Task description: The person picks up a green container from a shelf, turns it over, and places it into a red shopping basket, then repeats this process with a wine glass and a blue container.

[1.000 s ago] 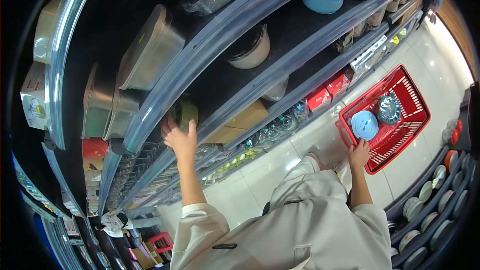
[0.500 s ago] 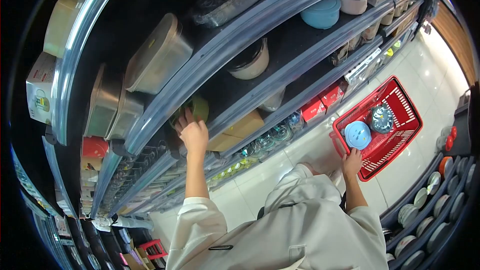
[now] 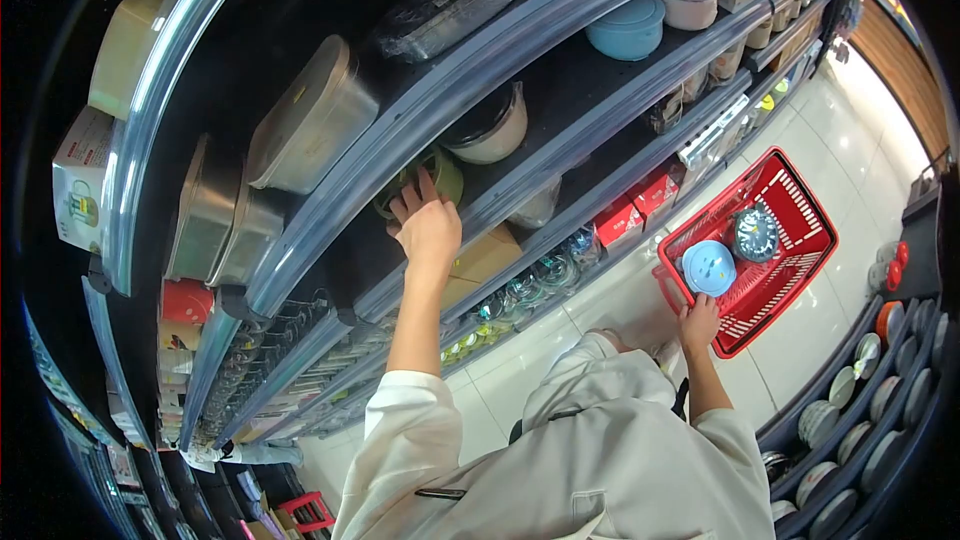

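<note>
My left hand (image 3: pixel 427 225) reaches onto the dark shelf, its fingers hooked over a green bowl (image 3: pixel 448 176). The bowl is partly hidden by my fingers and the shelf edge above. Close beside it sits a cream pot with a dark lid (image 3: pixel 495 130). Down at my right, my right hand (image 3: pixel 700 321) is closed on the near rim of a red shopping basket (image 3: pixel 789 280). Inside the basket lie a round light-blue container (image 3: pixel 708 268) and a round dark patterned item (image 3: pixel 755 234).
Metal containers (image 3: pixel 315 120) and a blue lidded pot (image 3: pixel 628 28) stand on shelves. Curved clear shelf edges (image 3: pixel 480 60) run across the view. Stacked plates (image 3: pixel 818 424) fill a rack at lower right. Another person (image 3: pixel 245 452) is at lower left.
My left hand and the green bowl have shifted right along the shelf, closer to the cream pot. My right hand stays at the basket rim.
</note>
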